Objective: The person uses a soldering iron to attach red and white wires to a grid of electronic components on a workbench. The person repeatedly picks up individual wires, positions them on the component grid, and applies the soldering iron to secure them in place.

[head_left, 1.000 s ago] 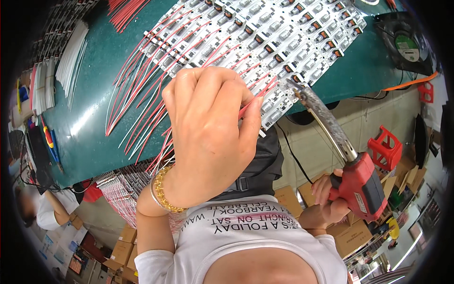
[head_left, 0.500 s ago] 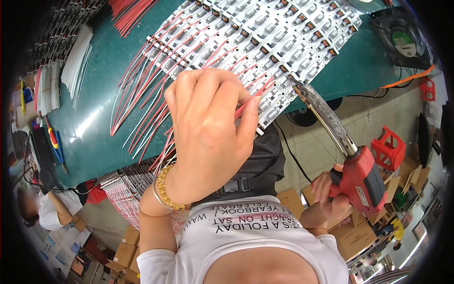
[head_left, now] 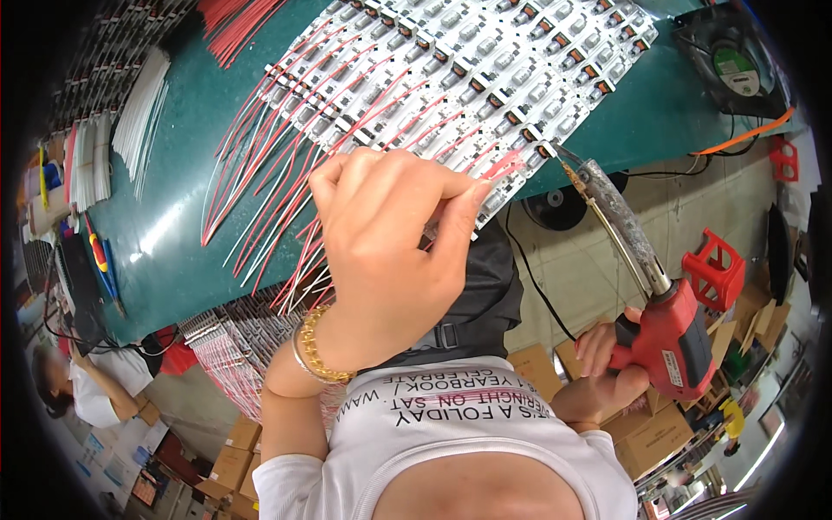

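Note:
A white panel of small circuit boards [head_left: 472, 65] lies on the green table, its near rows trailing thin red and white wires [head_left: 260, 165]. Over the panel's near corner, my left hand [head_left: 390, 238] pinches red wire [head_left: 505, 165] between thumb and forefinger, with the ends poking out past the fingertips toward the boards. My palm covers the rest of that wire. To the right, my right hand [head_left: 611, 364] grips the red and black handle of a soldering gun [head_left: 680, 334]. The gun's tip is beside the panel's right edge, close to those wire ends.
Bundles of red wires [head_left: 234, 30] and white wires [head_left: 143, 113] lie on the green table [head_left: 156, 260]. A screwdriver [head_left: 98, 256] rests at the left. At the far right stands a black fan [head_left: 737, 65]. Below the table are a red stool [head_left: 713, 269], cardboard boxes [head_left: 654, 438] and another person [head_left: 104, 386].
The soldering gun's tip has shifted right, off the panel's edge. My left hand has dropped slightly, while the wire ends in it point a little farther right. The panel has shifted slightly left.

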{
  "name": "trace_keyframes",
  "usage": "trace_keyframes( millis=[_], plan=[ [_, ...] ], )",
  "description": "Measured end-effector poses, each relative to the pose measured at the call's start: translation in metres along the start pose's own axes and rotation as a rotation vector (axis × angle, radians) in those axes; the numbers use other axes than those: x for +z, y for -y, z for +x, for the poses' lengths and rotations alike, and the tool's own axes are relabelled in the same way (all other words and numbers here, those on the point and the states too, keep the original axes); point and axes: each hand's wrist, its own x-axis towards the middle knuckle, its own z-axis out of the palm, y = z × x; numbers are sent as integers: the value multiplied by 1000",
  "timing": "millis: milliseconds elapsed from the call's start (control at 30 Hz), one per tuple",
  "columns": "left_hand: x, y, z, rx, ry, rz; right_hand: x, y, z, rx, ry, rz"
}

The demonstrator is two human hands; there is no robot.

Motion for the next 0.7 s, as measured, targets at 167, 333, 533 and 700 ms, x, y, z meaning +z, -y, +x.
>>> trace_keyframes(
  millis=[167, 333, 533, 700],
  plan=[
    [10, 2, -4, 16, -46, 73, 1, -1, -7, 82, -30, -3],
    [12, 1, -3, 43, -41, 85, 5, 0, -2, 16, -18, -144],
    [13, 2, -5, 53, -51, 96, 13, 3, 4, -7, -8, -177],
    [13, 1, -5, 64, -60, 98, 4, -4, -5, -8, -98, -148]
  ],
)
